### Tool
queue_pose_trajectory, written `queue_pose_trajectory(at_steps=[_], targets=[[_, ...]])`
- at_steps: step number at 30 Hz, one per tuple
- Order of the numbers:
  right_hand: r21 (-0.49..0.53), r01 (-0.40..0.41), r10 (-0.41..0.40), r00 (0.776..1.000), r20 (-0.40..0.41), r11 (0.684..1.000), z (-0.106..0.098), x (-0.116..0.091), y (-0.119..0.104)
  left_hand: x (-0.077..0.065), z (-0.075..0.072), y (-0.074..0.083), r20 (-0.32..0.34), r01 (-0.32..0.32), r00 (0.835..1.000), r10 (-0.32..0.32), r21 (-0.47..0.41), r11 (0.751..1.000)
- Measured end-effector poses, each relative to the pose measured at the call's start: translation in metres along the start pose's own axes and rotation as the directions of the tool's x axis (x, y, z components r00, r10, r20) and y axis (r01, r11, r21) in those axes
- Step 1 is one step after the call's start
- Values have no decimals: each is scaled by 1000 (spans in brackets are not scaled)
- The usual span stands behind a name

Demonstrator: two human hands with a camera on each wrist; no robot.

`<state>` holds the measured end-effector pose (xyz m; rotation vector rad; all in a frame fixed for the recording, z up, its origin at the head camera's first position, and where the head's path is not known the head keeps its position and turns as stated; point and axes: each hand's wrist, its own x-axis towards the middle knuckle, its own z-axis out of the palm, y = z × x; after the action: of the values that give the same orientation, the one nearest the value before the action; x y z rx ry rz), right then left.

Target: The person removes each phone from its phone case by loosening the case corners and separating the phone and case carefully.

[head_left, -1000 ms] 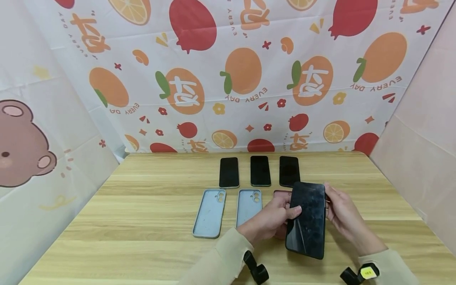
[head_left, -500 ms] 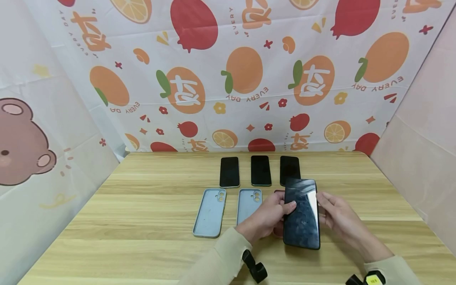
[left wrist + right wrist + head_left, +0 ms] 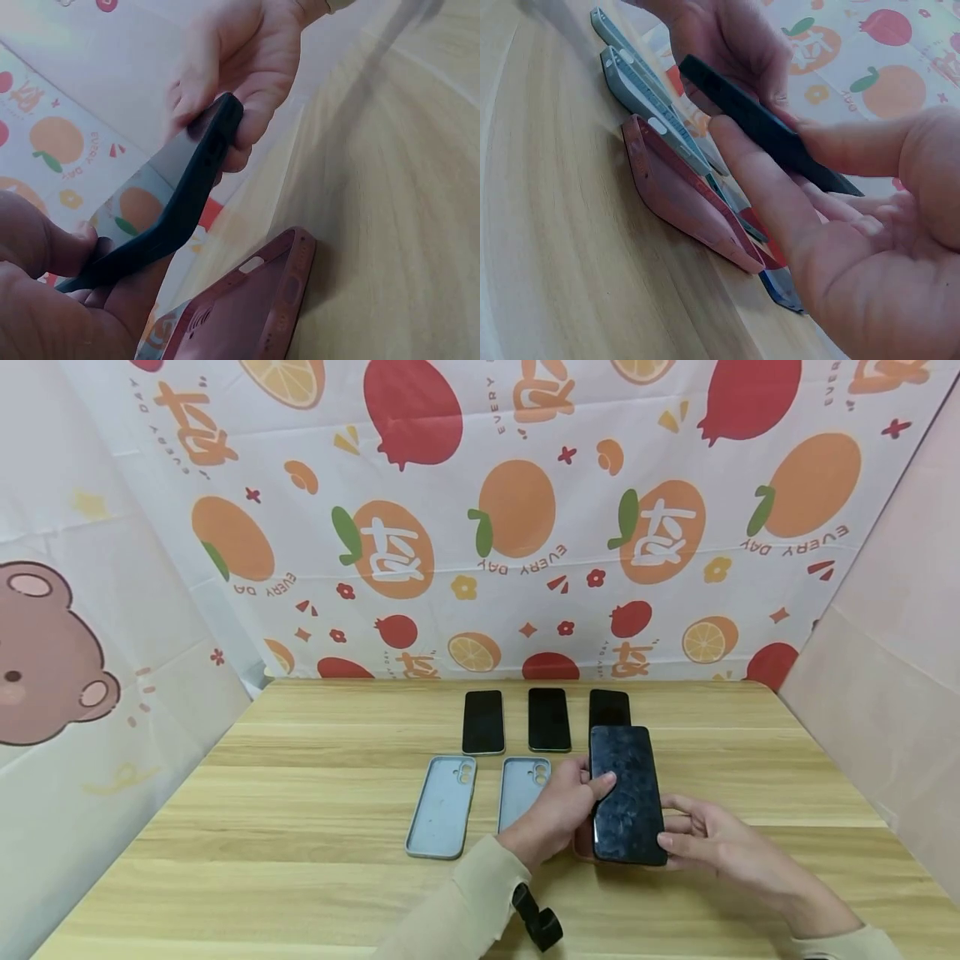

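Note:
A dark phone (image 3: pixel 628 802) is held above the table, its smudged screen facing up. My left hand (image 3: pixel 557 812) grips its left edge, the thumb lying on the screen. At the lower right edge my right hand (image 3: pixel 712 842) pinches the phone, thumb on top and fingers beneath, as the right wrist view shows. Under the phone a pink phone case (image 3: pixel 686 199) lies on the table with its hollow side up; the head view shows only a strip of it. In the left wrist view the phone's thick dark edge, with a port opening, shows above the case.
Two light blue phone cases (image 3: pixel 441 810) lie to the left, one partly behind my left forearm. Behind them is a row of three black phones (image 3: pixel 483 722) on the wooden table (image 3: pixel 262 827). A fruit-print cloth (image 3: pixel 517 602) hangs along the back edge.
The held phone has moved left and away from me, over the pink case. My right hand has slid from the phone's upper right edge down to its lower right edge.

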<state>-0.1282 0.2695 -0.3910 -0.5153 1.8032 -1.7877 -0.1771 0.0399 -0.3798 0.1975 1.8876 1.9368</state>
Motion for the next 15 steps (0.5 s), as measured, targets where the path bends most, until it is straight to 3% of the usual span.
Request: queue_pose_trajectory(at_steps=[7,15], targets=[[4,82,-83,995,57,997,2,-2,3,3,0,1,-21,-15,1000,15,25,1000],[56,198,-203,974,104,979,1,-4,6,5,-2,4,24,27,999,-25,-82,996]])
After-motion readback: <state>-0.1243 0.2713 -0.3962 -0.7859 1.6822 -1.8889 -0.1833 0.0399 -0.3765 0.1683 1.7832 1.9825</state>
